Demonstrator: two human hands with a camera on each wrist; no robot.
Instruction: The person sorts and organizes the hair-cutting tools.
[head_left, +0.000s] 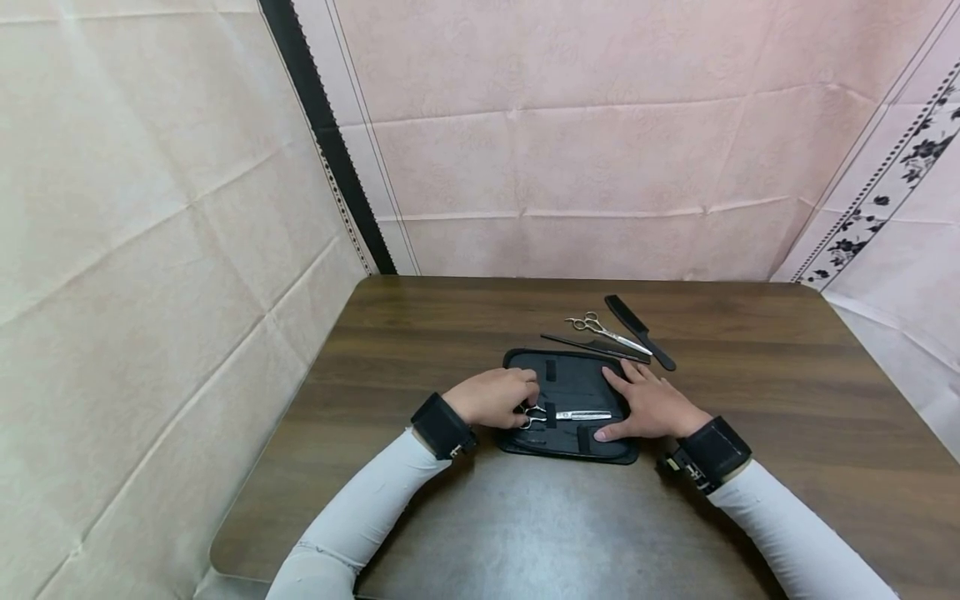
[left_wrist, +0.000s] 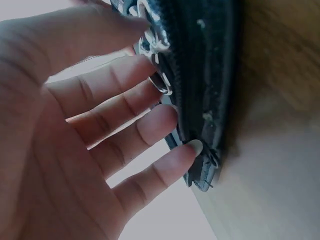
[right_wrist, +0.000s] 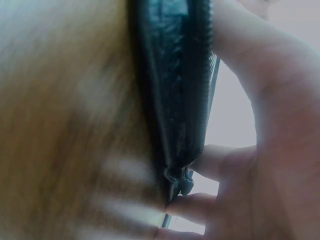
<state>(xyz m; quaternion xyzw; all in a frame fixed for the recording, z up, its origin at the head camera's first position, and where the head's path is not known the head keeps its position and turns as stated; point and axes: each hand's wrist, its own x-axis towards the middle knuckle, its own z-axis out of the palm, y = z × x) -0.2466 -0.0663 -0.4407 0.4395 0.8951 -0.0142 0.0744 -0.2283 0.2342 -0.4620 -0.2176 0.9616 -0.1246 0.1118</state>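
A black zippered case (head_left: 573,382) lies unfolded on the table, with silver scissors (head_left: 583,415) under an elastic loop in it. My left hand (head_left: 498,398) is at the case's left side, thumb and fingertips at the scissors' finger rings. In the left wrist view the thumb and index finger pinch the rings (left_wrist: 162,42), while the other fingertips lie along the zipper edge. Spread over the right side of the case, my right hand (head_left: 651,406) rests on its edge with fingers extended. The right wrist view shows the case's zipper side (right_wrist: 175,90) close beside that hand.
Just behind the case, a second pair of scissors (head_left: 611,333) lies on the brown wooden table (head_left: 420,333). Next to it are a wide black comb (head_left: 637,329) and a thin black comb (head_left: 592,346). Pale cloth (head_left: 562,167) hangs behind the table.
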